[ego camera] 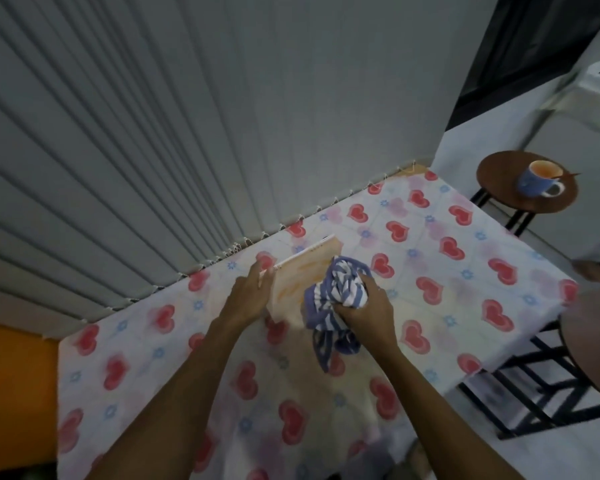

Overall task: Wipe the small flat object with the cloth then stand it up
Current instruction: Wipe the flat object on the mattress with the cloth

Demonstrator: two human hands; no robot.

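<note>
A small flat pale-orange object [297, 277], like a thin booklet, is held tilted above the table near the wall. My left hand [248, 294] grips its left edge. A bunched blue-and-white striped cloth [336, 292] is pressed against the object's right face, and a loose end hangs toward the table. My right hand [368, 306] is closed around the cloth. The cloth and my right hand cover the object's lower right part.
The table [465, 271] has a white cover with red hearts and stands against grey vertical blinds [187, 133]. A round brown stool [499, 192] at the right carries a blue mug [537, 180]. A black frame [534, 386] stands below the table's right edge.
</note>
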